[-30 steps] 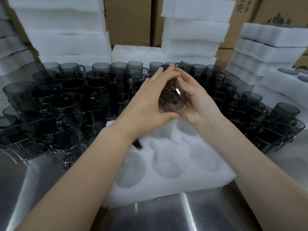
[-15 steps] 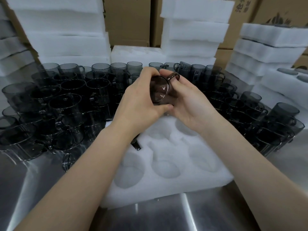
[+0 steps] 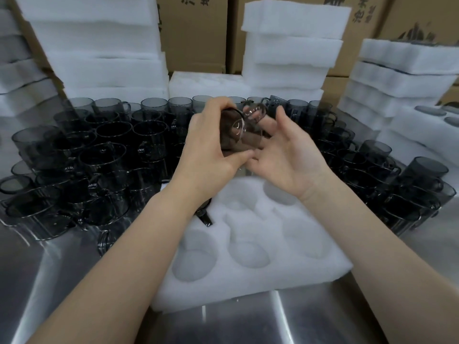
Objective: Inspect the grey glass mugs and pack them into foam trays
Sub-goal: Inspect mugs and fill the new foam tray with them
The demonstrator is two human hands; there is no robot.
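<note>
I hold one grey glass mug (image 3: 236, 131) tilted on its side above the far end of a white foam tray (image 3: 250, 276). My left hand (image 3: 211, 147) wraps around the mug's body from the left, thumb underneath. My right hand (image 3: 285, 155) is palm-up on the right, fingers spread under and behind the mug, one fingertip at its handle. The tray's round pockets facing me hold nothing. Several more grey mugs stand packed on the left (image 3: 104, 155) and on the right (image 3: 397, 184).
The tray lies on a steel table (image 3: 248, 324). Stacks of white foam trays rise at back left (image 3: 99, 45), back centre (image 3: 290, 50) and right (image 3: 397, 83), with cardboard boxes (image 3: 193, 33) behind. A small dark object (image 3: 205, 217) lies at the tray's left edge.
The mug has been turned in my hands, and its handle now points up and right. My right hand has opened out, fingers spread, while the left keeps its grip.
</note>
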